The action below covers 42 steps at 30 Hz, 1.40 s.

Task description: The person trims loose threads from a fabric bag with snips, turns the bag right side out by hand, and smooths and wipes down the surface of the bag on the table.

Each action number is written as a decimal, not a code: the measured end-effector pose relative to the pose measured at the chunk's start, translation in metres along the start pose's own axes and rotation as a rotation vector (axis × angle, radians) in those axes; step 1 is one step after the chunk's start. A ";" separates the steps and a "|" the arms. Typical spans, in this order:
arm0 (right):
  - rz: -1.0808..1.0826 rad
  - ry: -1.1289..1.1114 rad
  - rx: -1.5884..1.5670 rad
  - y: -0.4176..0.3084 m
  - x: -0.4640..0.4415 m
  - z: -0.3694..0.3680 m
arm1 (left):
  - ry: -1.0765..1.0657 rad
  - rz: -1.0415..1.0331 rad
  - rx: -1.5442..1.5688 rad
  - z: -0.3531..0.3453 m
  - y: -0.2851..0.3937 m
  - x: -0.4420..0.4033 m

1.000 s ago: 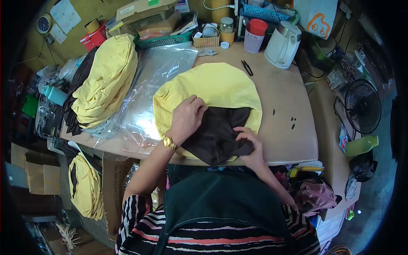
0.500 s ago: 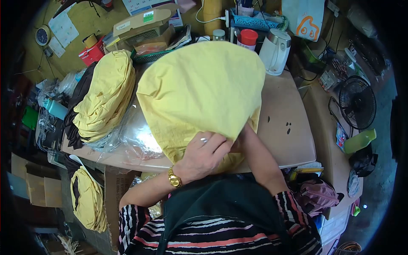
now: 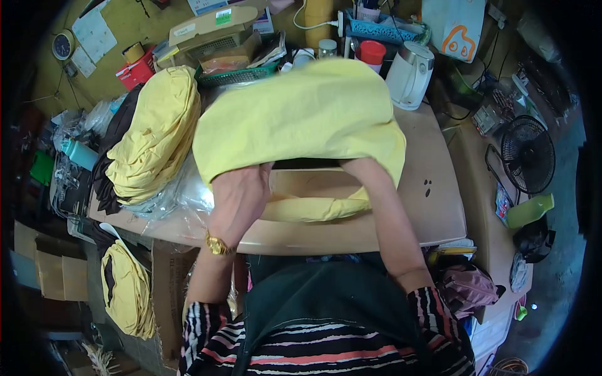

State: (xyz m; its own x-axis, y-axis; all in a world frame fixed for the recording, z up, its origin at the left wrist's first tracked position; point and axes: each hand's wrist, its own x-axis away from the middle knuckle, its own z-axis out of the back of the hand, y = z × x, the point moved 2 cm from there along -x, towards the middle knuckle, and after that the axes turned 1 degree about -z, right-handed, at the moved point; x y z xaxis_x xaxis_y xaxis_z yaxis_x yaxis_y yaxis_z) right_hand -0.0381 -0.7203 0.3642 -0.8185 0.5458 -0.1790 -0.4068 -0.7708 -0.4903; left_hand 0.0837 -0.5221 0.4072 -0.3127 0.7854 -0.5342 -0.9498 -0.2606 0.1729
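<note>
A yellow cloth piece (image 3: 295, 119), shaped like a pouch with an open edge towards me, is raised above the table (image 3: 423, 219). My left hand (image 3: 241, 191) reaches under its near edge on the left, with a gold watch (image 3: 217, 245) on that wrist. On the other side my right hand (image 3: 365, 172) is inside the same opening. Cloth hides the fingers of both hands, so their grip does not show. A rolled lower part of the yellow cloth hangs between my forearms, close to the table top.
To the left lies a heap of yellow cloth pieces (image 3: 153, 135) beside dark cloth (image 3: 116, 150) and clear plastic (image 3: 188, 188). A white electric kettle (image 3: 409, 75), a red-lidded container (image 3: 371, 53) and a green basket (image 3: 241, 78) line the back. A black fan (image 3: 527, 153) stands right.
My left hand has moved left and into the cloth's opening, away from my right hand. The cloth has spread wider, its opening now faces me, and its near edge has lifted.
</note>
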 end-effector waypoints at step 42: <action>0.216 -0.405 0.098 0.005 0.144 -0.126 | -0.505 -0.243 0.173 -0.170 0.067 0.052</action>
State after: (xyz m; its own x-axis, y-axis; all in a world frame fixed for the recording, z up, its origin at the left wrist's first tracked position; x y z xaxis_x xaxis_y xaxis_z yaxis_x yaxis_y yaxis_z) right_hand -0.1072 -0.6045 0.2283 -0.9731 0.2128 0.0886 -0.2305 -0.8905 -0.3923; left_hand 0.0043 -0.5943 0.2507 -0.0090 0.9924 -0.1224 -0.9681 0.0221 0.2498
